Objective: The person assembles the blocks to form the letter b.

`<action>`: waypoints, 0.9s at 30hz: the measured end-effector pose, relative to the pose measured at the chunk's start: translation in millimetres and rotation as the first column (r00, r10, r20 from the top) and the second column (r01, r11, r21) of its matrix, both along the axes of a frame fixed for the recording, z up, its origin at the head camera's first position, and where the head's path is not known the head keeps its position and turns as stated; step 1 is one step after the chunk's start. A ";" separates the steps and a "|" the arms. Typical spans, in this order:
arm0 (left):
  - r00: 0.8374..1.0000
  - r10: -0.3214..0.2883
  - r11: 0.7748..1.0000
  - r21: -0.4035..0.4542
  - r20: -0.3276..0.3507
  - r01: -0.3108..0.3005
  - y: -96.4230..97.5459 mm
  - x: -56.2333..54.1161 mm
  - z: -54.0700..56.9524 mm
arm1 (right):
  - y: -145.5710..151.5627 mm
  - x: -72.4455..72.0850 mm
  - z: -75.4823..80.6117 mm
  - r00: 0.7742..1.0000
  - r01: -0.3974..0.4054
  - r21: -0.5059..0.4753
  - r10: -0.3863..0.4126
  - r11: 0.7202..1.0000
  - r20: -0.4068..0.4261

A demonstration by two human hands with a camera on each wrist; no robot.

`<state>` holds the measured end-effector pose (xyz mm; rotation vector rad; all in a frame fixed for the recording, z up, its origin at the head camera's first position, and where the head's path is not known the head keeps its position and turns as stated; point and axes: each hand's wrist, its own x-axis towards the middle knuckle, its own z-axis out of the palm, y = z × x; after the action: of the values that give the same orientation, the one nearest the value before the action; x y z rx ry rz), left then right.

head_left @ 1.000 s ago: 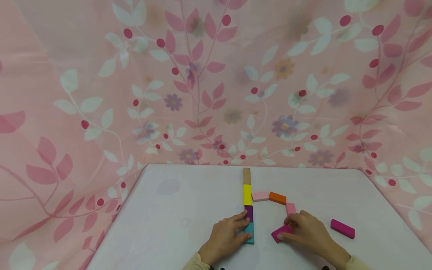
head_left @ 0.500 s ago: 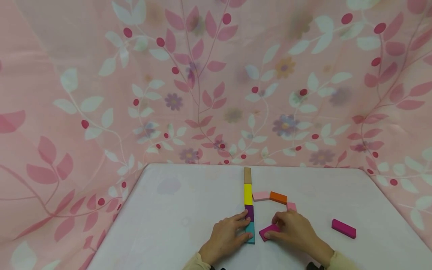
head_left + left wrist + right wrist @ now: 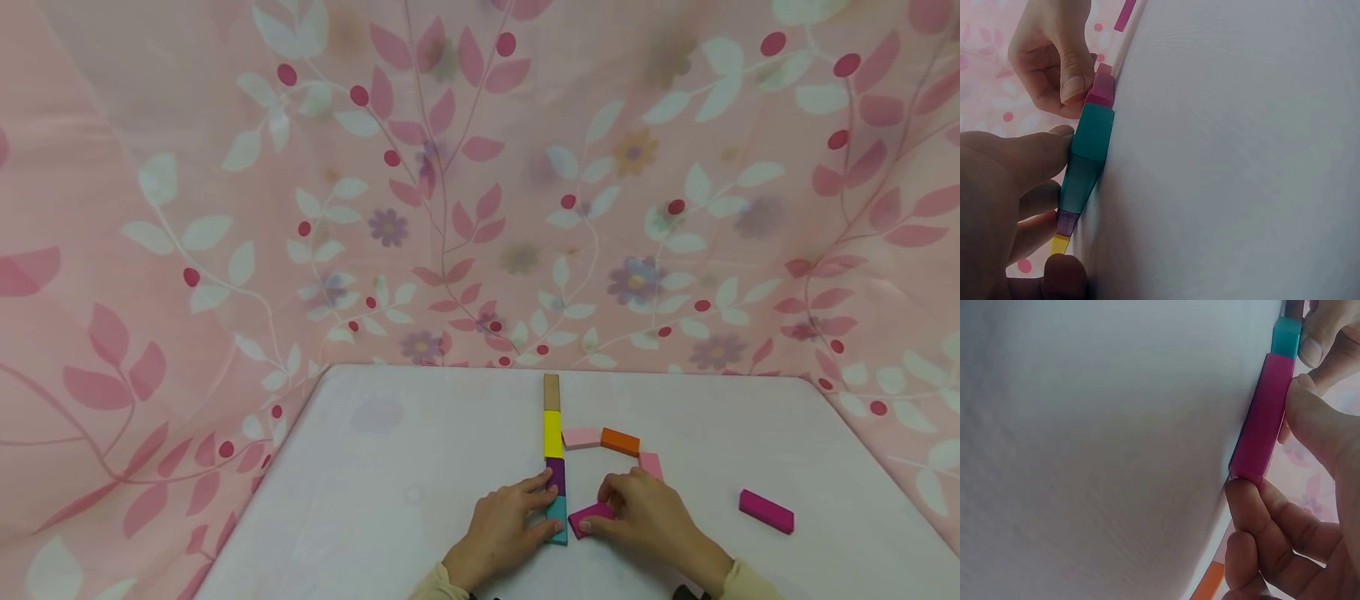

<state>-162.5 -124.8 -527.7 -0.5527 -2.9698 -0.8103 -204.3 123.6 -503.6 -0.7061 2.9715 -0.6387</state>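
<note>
In the head view, my left hand (image 3: pixel 504 527) rests along a straight column of blocks, its fingers over the purple block (image 3: pixel 556 477) and its thumb on the teal block (image 3: pixel 557 517). The left wrist view shows the thumb touching the teal block (image 3: pixel 1092 134). With thumb and fingers, my right hand (image 3: pixel 651 515) pinches a magenta block (image 3: pixel 588 518) that lies slantwise near the teal block's right side. Seen from the right wrist, the magenta block (image 3: pixel 1263 419) spans between thumb and fingertips, close to the teal block (image 3: pixel 1286 337).
Up the column stand a yellow block (image 3: pixel 552 433) and a tan block (image 3: pixel 551 392). A pink block (image 3: pixel 581 438), an orange block (image 3: pixel 620 442) and another pink block (image 3: pixel 651 465) curve off rightward. A loose magenta block (image 3: pixel 767 512) lies at right on the white table (image 3: pixel 360 483).
My right hand has slid leftward with the magenta block, bringing it close to the teal block. More of the lower pink block shows now than half a second ago. My left hand stays in place.
</note>
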 end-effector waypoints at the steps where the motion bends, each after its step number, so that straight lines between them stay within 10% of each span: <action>1: 1.000 -0.001 1.000 -0.002 -0.005 0.001 0.0 0.0 -0.1 | 0.3 0.1 -0.4 1.000 -0.003 -0.001 0.003 1.000 -0.002; 27: 1.000 0.006 1.000 -0.007 0.006 -0.006 1.2 2.1 -0.1 | 0.0 4.0 -4.2 1.000 0.007 0.020 -0.007 1.000 0.014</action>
<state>-160.4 -123.6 -527.8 -0.5420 -2.9793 -0.8029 -200.3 123.6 -507.8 -0.6874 2.9642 -0.6115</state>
